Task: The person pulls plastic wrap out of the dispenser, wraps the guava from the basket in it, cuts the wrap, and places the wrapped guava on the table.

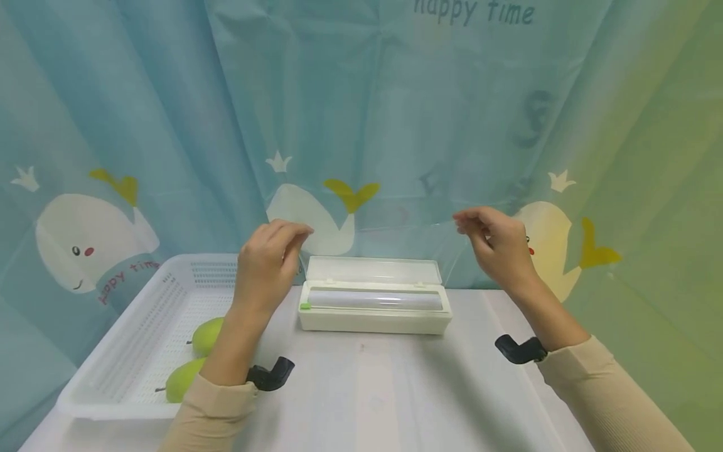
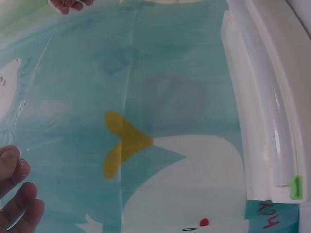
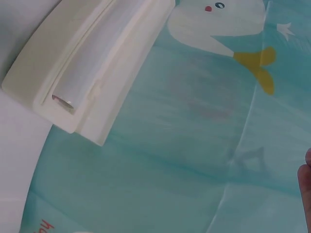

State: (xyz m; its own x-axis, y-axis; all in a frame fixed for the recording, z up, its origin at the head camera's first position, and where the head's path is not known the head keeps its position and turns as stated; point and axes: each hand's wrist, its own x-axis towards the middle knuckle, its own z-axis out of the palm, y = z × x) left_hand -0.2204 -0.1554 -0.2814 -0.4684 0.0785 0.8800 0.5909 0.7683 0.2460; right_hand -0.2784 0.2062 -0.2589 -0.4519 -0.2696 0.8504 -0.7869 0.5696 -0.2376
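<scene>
Between my two raised hands stretches a sheet of clear cling film (image 1: pixel 390 230), showing as faint shiny edges. One upper corner is pinched in my left hand (image 1: pixel 268 263), the other in my right hand (image 1: pixel 499 245). Below and between them, a white cling film dispenser (image 1: pixel 375 322) stands on the table with its lid (image 1: pixel 373 270) tipped back. A film roll (image 1: pixel 375 300) lies inside, and a green slider (image 1: pixel 305 306) sits at the left end. In the left wrist view, my left fingers (image 2: pixel 22 211) are at the film's edge; the right wrist view catches only a sliver of my right fingers (image 3: pixel 305 189).
A white plastic basket (image 1: pixel 121 411) stands at the left, with two green pears (image 1: pixel 183 378) in it, partly behind my left forearm. A blue curtain (image 1: pixel 395 125) with whale prints hangs behind the white table (image 1: pixel 373 389).
</scene>
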